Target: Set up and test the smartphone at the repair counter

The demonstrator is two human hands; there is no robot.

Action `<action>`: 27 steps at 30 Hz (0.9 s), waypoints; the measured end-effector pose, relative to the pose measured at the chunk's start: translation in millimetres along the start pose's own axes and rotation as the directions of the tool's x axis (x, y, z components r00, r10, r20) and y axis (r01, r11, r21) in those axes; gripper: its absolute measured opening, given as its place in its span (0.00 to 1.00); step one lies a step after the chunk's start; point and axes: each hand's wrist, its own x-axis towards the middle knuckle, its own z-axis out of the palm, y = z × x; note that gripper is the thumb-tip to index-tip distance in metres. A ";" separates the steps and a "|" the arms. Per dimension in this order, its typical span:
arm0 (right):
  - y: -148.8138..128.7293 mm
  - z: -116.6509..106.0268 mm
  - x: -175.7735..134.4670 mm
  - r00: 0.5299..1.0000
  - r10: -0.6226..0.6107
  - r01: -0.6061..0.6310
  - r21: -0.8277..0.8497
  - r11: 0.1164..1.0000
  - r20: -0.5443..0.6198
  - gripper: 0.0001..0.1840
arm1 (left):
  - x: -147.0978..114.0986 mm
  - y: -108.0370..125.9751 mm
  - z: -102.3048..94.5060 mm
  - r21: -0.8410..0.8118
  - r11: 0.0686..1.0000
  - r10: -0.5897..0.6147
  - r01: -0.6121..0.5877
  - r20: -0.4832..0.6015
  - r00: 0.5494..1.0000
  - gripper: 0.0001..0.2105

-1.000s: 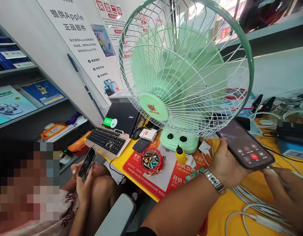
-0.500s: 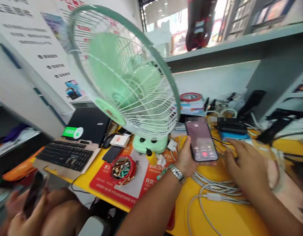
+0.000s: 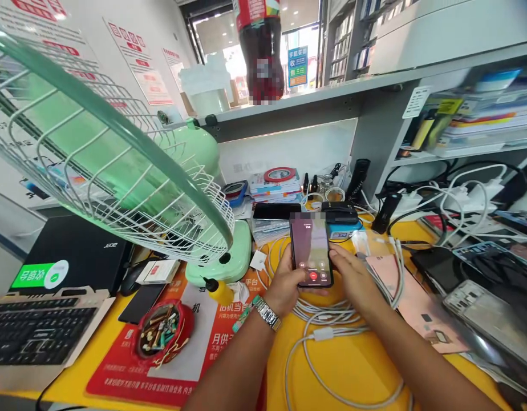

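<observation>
A smartphone (image 3: 311,242) with a lit call screen and a red round button stands tilted toward me above the table. My left hand (image 3: 286,284) is closed around its left side and lower back, thumb over the lower left of the screen. At its right edge, the fingers of my right hand (image 3: 351,275) are bent against the side of the phone; their tips are partly hidden. A silver watch (image 3: 267,314) is on my left wrist. Below the hands, coiled grey-white cables (image 3: 327,317) lie on the yellow table (image 3: 340,371).
A green fan (image 3: 199,148) stands at left, beside a red ashtray (image 3: 184,325), a small yellow bottle (image 3: 221,292) and a keyboard (image 3: 45,334). Phone parts and a pink panel (image 3: 417,308) lie at right. A cola bottle (image 3: 261,51) stands on the shelf above.
My view has turned right. My right hand has moved left from beside the phone to its right edge. My left thumb now lies over the screen.
</observation>
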 end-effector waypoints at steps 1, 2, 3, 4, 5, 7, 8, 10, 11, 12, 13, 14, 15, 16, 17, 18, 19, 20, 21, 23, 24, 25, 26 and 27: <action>-0.8 -0.2 0.1 1.000 0.002 -0.002 0.006 1.000 -0.003 0.19 | 0.1 -0.7 0.2 0.036 0.999 0.005 -0.006 0.011 1.000 0.29; -1.7 -0.4 0.1 1.000 0.004 -0.004 0.008 1.000 -0.010 0.19 | 0.3 -1.4 0.4 0.071 0.997 0.010 -0.011 0.016 1.000 0.29; -2.5 -0.6 -0.1 1.000 0.005 -0.005 0.008 1.000 -0.018 0.19 | 0.5 -2.0 0.6 0.101 0.995 0.012 -0.014 0.016 1.000 0.30; -3.3 -0.7 -0.4 1.000 0.004 -0.004 0.005 1.000 -0.024 0.18 | 0.6 -2.4 0.7 0.123 0.992 0.014 -0.015 0.011 1.000 0.30; -4.0 -0.7 -0.8 1.000 -0.002 0.002 0.000 1.000 -0.029 0.18 | 0.7 -2.5 0.8 0.135 0.991 0.014 -0.014 0.003 1.000 0.30; -4.9 -0.4 -1.5 0.999 -0.014 0.014 -0.011 1.000 -0.035 0.18 | 0.5 -1.8 0.6 0.112 0.994 0.006 -0.006 -0.002 1.000 0.30; -5.1 -0.2 -1.8 0.999 -0.019 0.018 -0.015 1.000 -0.034 0.18 | 0.4 -1.2 0.5 0.080 0.997 0.001 -0.002 0.003 1.000 0.29; -5.2 0.0 -2.1 1.000 -0.023 0.023 -0.017 1.000 -0.019 0.18 | 0.0 0.2 -0.1 0.002 1.000 0.000 0.000 0.014 1.000 0.28; -5.0 0.0 -2.2 1.000 -0.027 0.027 -0.020 0.999 -0.007 0.18 | -0.1 0.8 -0.5 -0.032 0.999 0.001 0.000 0.012 1.000 0.28; -4.7 -0.1 -2.3 0.999 -0.034 0.034 -0.026 0.999 0.008 0.18 | -0.1 1.2 -1.0 -0.056 0.998 -0.001 0.001 0.004 1.000 0.29; -4.3 -0.1 -2.5 0.999 -0.042 0.043 -0.037 0.998 0.022 0.18 | 0.0 1.3 -1.6 -0.072 0.997 -0.005 0.004 -0.007 1.000 0.29; -3.9 -0.2 -2.6 0.998 -0.048 0.050 -0.050 0.997 0.030 0.18 | 0.2 1.3 -2.2 -0.085 0.996 -0.010 0.009 -0.017 1.000 0.30; -3.6 -0.3 -2.9 0.998 -0.054 0.057 -0.065 0.996 0.034 0.19 | 0.5 1.0 -2.8 -0.096 0.995 -0.016 0.014 -0.022 1.000 0.31; -3.3 -0.3 -3.3 0.998 -0.062 0.065 -0.075 0.995 0.030 0.19 | 0.8 0.7 -3.4 -0.107 0.994 -0.019 0.017 -0.023 1.000 0.31; -3.1 -0.2 -3.7 0.997 -0.070 0.072 -0.078 0.994 0.025 0.19 | 1.0 0.3 -3.9 -0.117 0.993 -0.020 0.017 -0.020 1.000 0.31; -3.1 0.0 -4.2 0.997 -0.078 0.079 -0.075 0.994 0.021 0.18 | 1.2 0.0 -4.2 -0.126 0.992 -0.017 0.015 -0.015 1.000 0.31; -3.2 0.2 -4.6 0.996 -0.086 0.087 -0.068 0.994 0.018 0.18 | 1.3 -0.2 -4.3 -0.132 0.991 -0.012 0.011 -0.013 1.000 0.31; -3.4 0.3 -5.1 0.995 -0.094 0.094 -0.063 0.994 0.014 0.18 | 1.3 -0.4 -4.0 -0.134 0.991 -0.005 0.004 -0.014 1.000 0.30; -3.8 0.5 -5.4 0.995 -0.099 0.099 -0.060 0.993 0.014 0.18 | 1.2 -0.4 -3.4 -0.129 0.992 0.003 -0.005 -0.018 1.000 0.30; -4.5 0.4 -5.8 0.995 -0.098 0.099 -0.065 0.993 0.022 0.17 | 0.9 -0.4 -1.2 -0.096 0.995 0.012 -0.016 -0.042 0.999 0.28; -4.9 0.1 -5.8 0.995 -0.095 0.097 -0.071 0.993 0.030 0.17 | 0.7 -0.4 0.1 -0.070 0.997 0.010 -0.014 -0.065 0.998 0.26; -5.2 -0.3 -5.8 0.995 -0.092 0.095 -0.076 0.993 0.040 0.18 | 0.6 -0.6 1.5 -0.041 0.999 0.004 -0.008 -0.094 0.996 0.24; -5.4 -0.8 -5.6 0.995 -0.092 0.096 -0.079 0.992 0.049 0.18 | 0.6 -0.9 2.6 -0.014 1.000 -0.001 -0.001 -0.121 0.993 0.22; -5.5 -1.4 -5.4 0.994 -0.093 0.097 -0.082 0.992 0.058 0.18 | 0.7 -1.4 3.5 0.005 1.000 -0.002 0.002 -0.143 0.990 0.20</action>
